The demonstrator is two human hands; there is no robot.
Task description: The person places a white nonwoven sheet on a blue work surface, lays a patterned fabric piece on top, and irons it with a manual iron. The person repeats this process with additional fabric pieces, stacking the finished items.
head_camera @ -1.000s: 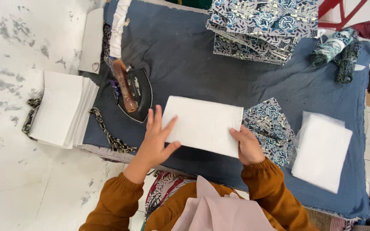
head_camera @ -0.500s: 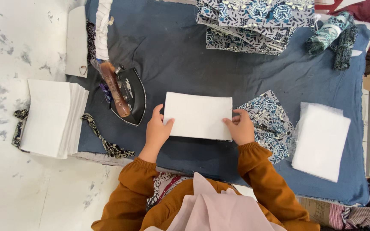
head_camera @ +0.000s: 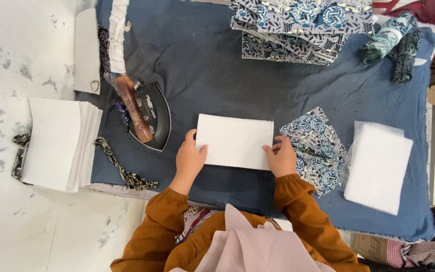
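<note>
My left hand [head_camera: 189, 160] and right hand [head_camera: 281, 158] pinch the white rectangle [head_camera: 234, 141] by its near corners, fingers closed on it; iron [head_camera: 149, 117] just left; patterned fabric piece [head_camera: 314, 146] right.

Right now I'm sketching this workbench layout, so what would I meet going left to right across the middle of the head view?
White stack → iron → left hand → white sheet → right hand → patterned fabric → white pile.
</note>
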